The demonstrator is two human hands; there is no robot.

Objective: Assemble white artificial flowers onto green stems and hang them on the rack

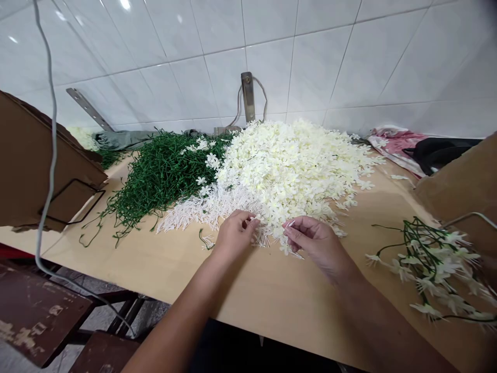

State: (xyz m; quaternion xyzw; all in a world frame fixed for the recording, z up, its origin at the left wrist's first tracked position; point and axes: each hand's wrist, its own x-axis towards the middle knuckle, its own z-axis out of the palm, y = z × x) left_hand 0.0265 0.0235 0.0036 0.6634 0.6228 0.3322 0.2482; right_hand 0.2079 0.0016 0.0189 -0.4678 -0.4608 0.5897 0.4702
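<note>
The left hand (235, 233) has thumb and forefinger drawn narrow at the near fringe of the white heaps; whether they hold anything, I cannot tell. The right hand (316, 243) pinches a thin white stamen (291, 224) between thumb and forefinger, the other fingers curled in.

Right beyond both sets of fingers rises the flower heap (291, 160), pale cream, with thin, flat petals piled loosely and spilling toward the right fingers. The stamen pile (205, 206), straight, thin and white, spreads low, just beyond and left of the left fingers. One loose stem (204, 240) lies left of them on the smooth, pale table (272, 290). Farther left is the stem heap (163, 166), dark green, wiry and tangled, some white flowers caught on its right side.

Well right of the right fingers, a bunch (430, 264) of flowers on curved green stems lies near a brown mass (466, 181). Beyond it are a pink-and-white cloth (399, 145) and a black item (438, 150).

Far left, a brown box (42, 160) and a hanging grey cable (53, 129) close off that side. Past the heaps, a glossy tiled wall (330, 52) and an upright metal bracket (247, 96) bound the back. Bare tabletop runs from the fingers to the near edge, under the forearms.
</note>
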